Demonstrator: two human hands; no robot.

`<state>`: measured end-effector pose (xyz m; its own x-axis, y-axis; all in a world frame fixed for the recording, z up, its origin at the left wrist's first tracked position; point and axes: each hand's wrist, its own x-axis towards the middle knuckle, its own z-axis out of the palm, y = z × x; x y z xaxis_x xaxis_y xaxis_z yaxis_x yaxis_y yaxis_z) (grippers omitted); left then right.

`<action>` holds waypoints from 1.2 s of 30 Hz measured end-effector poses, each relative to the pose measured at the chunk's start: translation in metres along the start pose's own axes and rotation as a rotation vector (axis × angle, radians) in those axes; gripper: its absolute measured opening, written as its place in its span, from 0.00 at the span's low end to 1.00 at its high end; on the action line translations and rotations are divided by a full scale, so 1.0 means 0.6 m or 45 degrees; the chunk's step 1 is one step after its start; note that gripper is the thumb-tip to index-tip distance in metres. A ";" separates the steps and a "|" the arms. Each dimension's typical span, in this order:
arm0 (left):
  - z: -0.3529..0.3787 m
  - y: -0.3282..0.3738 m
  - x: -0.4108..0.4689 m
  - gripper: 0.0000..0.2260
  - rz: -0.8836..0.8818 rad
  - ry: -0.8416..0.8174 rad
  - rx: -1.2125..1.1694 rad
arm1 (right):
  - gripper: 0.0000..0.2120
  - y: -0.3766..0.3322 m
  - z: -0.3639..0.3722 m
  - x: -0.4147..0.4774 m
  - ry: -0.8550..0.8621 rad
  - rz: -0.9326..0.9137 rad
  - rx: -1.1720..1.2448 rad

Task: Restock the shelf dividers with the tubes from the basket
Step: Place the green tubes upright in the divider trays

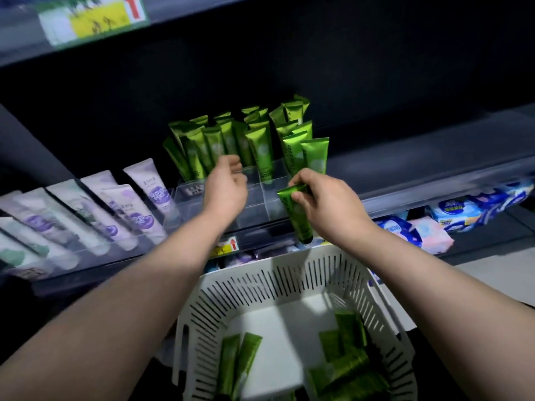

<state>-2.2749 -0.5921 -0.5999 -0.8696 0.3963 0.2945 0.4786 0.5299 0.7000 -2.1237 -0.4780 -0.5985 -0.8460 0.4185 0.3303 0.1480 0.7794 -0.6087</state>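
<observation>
Left hand (225,192) empty, fingers loosely curled, at clear dividers (257,195); stocked tubes (231,140) fill rear slots, front ones vacant. Right hand (327,204) pinches green tube (298,218) before shelf. Basket (289,285) holds several more: roughly midway.

You hold one green tube (296,209) cap-down just in front of the clear shelf dividers (260,195), where green tubes (246,137) stand upright. More tubes (344,363) lie loose in the white slotted basket (260,287) below.
</observation>
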 end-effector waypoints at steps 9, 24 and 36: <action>-0.044 -0.042 -0.115 0.17 0.527 -0.260 0.583 | 0.07 -0.055 0.014 -0.012 0.146 -0.116 -0.013; -0.059 -0.048 -0.069 0.16 0.524 -0.175 0.622 | 0.13 -0.093 0.030 0.194 0.277 -0.016 -0.177; -0.048 -0.067 -0.046 0.15 0.459 -0.231 0.758 | 0.22 -0.086 0.049 0.224 0.030 0.094 -0.630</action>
<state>-2.2736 -0.6460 -0.6179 -0.6356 0.7148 0.2917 0.7624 0.6408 0.0908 -2.2599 -0.4760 -0.5439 -0.8132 0.4870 0.3186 0.4371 0.8726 -0.2180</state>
